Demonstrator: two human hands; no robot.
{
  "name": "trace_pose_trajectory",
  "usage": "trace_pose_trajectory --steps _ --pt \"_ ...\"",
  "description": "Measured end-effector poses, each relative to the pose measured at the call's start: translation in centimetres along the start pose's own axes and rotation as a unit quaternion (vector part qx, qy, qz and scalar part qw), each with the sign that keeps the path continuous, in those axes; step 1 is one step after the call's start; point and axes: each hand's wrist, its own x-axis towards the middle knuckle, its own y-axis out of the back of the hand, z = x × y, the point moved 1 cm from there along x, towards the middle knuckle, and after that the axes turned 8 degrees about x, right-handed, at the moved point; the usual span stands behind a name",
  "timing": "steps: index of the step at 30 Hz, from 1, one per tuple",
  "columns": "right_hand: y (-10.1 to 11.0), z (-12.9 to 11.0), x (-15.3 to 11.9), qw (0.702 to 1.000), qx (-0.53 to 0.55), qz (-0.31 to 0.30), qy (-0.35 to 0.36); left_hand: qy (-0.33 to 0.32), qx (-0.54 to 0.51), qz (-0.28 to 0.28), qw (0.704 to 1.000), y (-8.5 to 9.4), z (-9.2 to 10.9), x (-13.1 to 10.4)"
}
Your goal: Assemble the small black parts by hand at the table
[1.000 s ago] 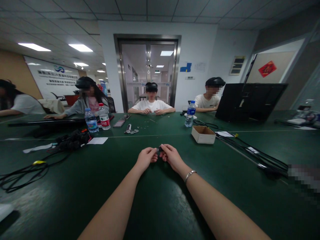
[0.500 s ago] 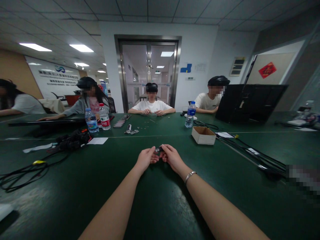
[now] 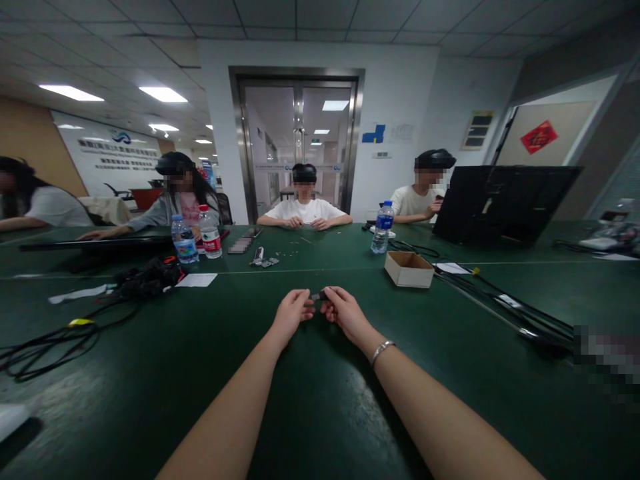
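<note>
Showing small and dark, a grey-ended piece point(image 3: 319, 296)

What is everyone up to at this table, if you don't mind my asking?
A person is handling a small dark object over the green table. The right hand pinches one end; the left hand has its fingertips at the other, though whether they grip it is too small to tell. An open box stands ahead to the right, with a water bottle beyond it. Across the table sits a co-worker in white.
</note>
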Motion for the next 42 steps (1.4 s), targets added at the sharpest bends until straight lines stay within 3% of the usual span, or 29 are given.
trace_pose_trajectory --steps 2,6,13,15,18,21,26,31,42 --pt "-0.1 -0.1 -0.1 1.0 -0.001 0.0 -0.001 0.019 0.027 -0.002 0.999 -0.1 -0.1 0.3" --pt "-0.1 -0.1 -0.1 1.0 -0.001 -0.001 0.0 -0.022 0.087 -0.036 0.995 -0.3 0.0 0.0" --pt "-0.2 -0.1 -0.1 1.0 0.007 0.0 0.0 -0.107 0.042 -0.061 0.991 -0.1 0.4 -1.2" --pt "-0.2 -0.1 -0.1 1.0 0.012 0.001 -0.001 -0.095 0.029 -0.048 0.994 -0.1 0.4 -1.1" --pt "-0.2 -0.1 -0.1 1.0 0.011 0.0 -0.004 -0.027 0.034 -0.024 0.999 -0.2 0.4 -0.5" --pt "-0.2 -0.2 -0.1 1.0 0.005 -0.003 -0.004 0.006 0.07 -0.038 0.997 -0.2 0.2 -0.2" --pt "-0.3 -0.3 -0.3 1.0 0.007 -0.008 -0.005 -0.085 0.072 -0.063 0.992 0.0 0.0 -0.5" --pt "-0.3 -0.3 -0.2 1.0 0.011 -0.011 -0.006 -0.156 0.077 -0.054 0.983 0.2 -0.1 -0.8" --pt "-0.2 -0.3 -0.2 1.0 0.011 -0.019 -0.013 -0.125 0.085 -0.034 0.988 0.2 -0.2 -0.6"
